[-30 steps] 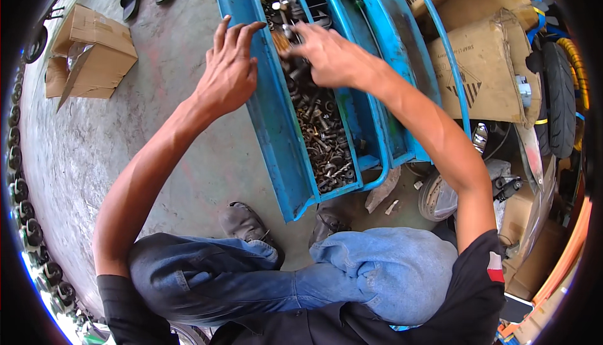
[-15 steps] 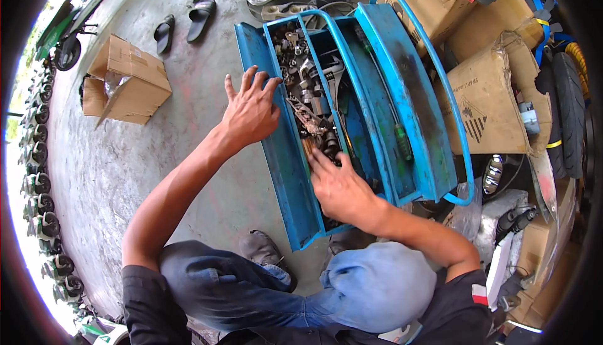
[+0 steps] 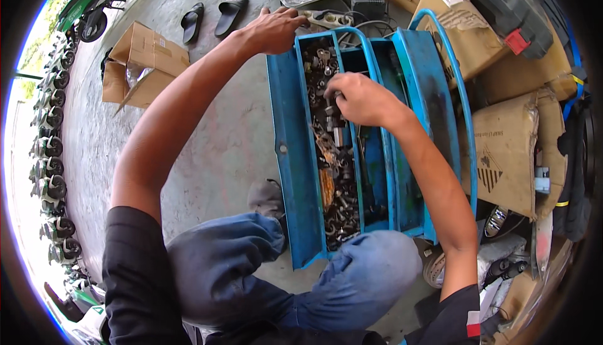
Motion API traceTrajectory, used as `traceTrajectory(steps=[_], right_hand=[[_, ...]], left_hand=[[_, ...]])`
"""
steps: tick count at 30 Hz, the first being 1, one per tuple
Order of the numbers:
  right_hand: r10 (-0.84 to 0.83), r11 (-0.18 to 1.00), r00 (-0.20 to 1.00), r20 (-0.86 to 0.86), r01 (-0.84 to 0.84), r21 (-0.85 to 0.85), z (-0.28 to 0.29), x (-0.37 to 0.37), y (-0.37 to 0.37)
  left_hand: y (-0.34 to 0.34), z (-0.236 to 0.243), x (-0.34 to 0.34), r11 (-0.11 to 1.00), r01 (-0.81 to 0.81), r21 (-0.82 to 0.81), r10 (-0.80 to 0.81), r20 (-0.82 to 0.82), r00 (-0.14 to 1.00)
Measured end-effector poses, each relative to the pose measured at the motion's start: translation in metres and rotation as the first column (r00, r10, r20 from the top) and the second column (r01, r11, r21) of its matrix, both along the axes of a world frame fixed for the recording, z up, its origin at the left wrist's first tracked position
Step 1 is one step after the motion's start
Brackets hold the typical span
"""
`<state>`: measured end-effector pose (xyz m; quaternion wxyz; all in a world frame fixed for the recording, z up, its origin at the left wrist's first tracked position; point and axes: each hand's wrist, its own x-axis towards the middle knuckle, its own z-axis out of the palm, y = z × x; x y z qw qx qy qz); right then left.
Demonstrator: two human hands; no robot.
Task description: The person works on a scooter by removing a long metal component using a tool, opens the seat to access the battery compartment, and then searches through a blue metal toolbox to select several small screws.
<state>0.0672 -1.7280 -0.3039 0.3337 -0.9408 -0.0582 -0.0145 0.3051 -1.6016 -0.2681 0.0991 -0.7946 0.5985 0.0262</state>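
Note:
A blue metal toolbox (image 3: 290, 156) stands open in front of me, its trays spread sideways. One long tray is filled with loose bolts, nuts and sockets (image 3: 342, 210), with an orange-brown piece (image 3: 326, 188) among them. My right hand (image 3: 363, 98) is over the far half of that tray, thumb and fingers closed together; what they pinch is hidden. At the toolbox's far left corner, my left hand (image 3: 274, 31) has its fingers stretched out to the right, near the rim. A dark deeper compartment (image 3: 375, 175) lies right of the filled tray.
Cardboard boxes (image 3: 502, 156) crowd the right side, with a black case (image 3: 502, 12) on top. Another opened carton (image 3: 147, 62) sits on the floor at left, near black slippers (image 3: 232, 13). A power strip (image 3: 326, 18) and cables lie behind the toolbox.
My right hand has moved from the tray's near half to its far half and closed. My left hand has gone from the tray's left edge to the far corner. The view has shifted.

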Motion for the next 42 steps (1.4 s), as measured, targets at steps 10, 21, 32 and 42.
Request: traceTrajectory(steps=[10, 21, 32, 42], right_hand=[[-0.076, 0.846, 0.99, 0.118, 0.127, -0.518, -0.045, 0.048, 0.036], [-0.093, 0.918, 0.986, -0.141, 0.03, -0.394, 0.006, 0.038, 0.038], [-0.168, 0.865, 0.978, -0.127, 0.084, -0.494, -0.006, 0.051, 0.07], [-0.022, 0.874, 0.986, 0.166, 0.1, -0.476, -0.028, 0.097, 0.015]], left_hand=[[-0.021, -0.073, 0.014, 0.991, -0.119, -0.059, 0.114, -0.081, 0.99], [-0.017, -0.078, 0.031, 0.949, -0.271, -0.163, 0.175, -0.442, 0.88], [-0.021, -0.074, 0.055, 0.915, -0.403, -0.008, 0.308, -0.63, 0.713], [-0.019, -0.093, 0.038, 0.897, -0.215, -0.385, 0.025, -0.442, 0.897]])
